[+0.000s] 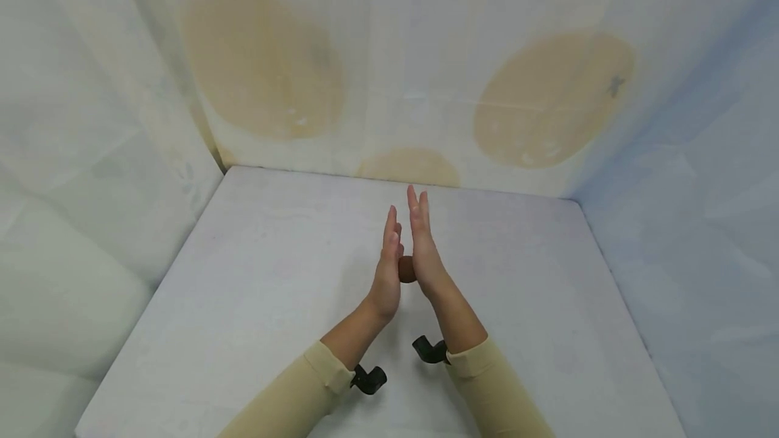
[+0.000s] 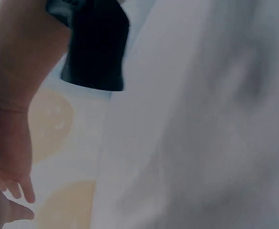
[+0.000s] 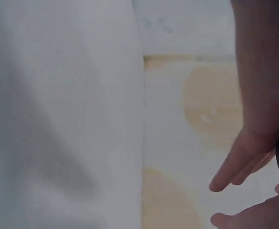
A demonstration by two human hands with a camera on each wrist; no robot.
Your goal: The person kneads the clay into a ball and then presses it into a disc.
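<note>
two flat hands, the left hand [image 1: 386, 276] and right hand [image 1: 426, 252], press a small brown ball [image 1: 406, 269] between their palms so it stays up off the white table [image 1: 255, 276].

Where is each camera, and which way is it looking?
Head: sits high, looking forward and down at the table; shows both sleeved arms, left hand and right hand flat around a brown ball.
Left wrist: on that wrist, looking along the palm; blurry.
Right wrist: on that wrist, looking past its fingers.
Shared: every view catches the backdrop with tan ovals.
</note>
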